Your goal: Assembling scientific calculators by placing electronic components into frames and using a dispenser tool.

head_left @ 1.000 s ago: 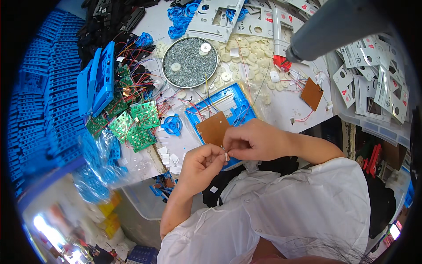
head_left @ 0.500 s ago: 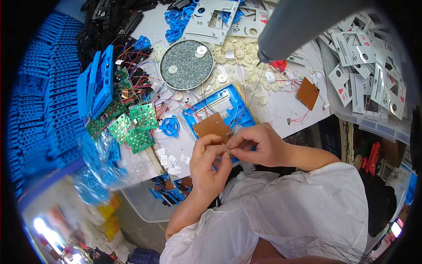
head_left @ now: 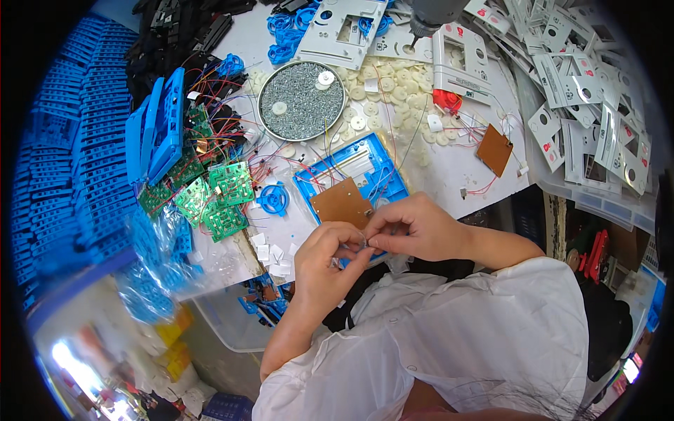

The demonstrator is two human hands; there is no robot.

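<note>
My left hand (head_left: 326,261) and my right hand (head_left: 415,230) meet at the near edge of an open blue plastic casing (head_left: 385,165). Thumb and forefinger of each are pinched together, tips almost touching. Between them is something small and thin, perhaps a wire end, too fine to make out. Just beyond the fingers a brown circuit board (head_left: 342,201) lies tilted across the casing, partly hiding its inside. Thin wires (head_left: 382,184) run within the casing. My left fingers cover the casing's near left corner.
A round tray of screws (head_left: 298,112) stands behind the casing, beside cream plastic discs (head_left: 404,91). Green circuit boards (head_left: 228,189) and a blue ring (head_left: 273,199) lie left. Another brown board (head_left: 494,150) is right. A grey power screwdriver (head_left: 428,17) hangs above; white panels (head_left: 590,91) fill a bin.
The hanging screwdriver has swung away toward the back, uncovering a white panel and a red piece. My left hand has shifted slightly left and its fingers have curled in; both hands stay pinched.
</note>
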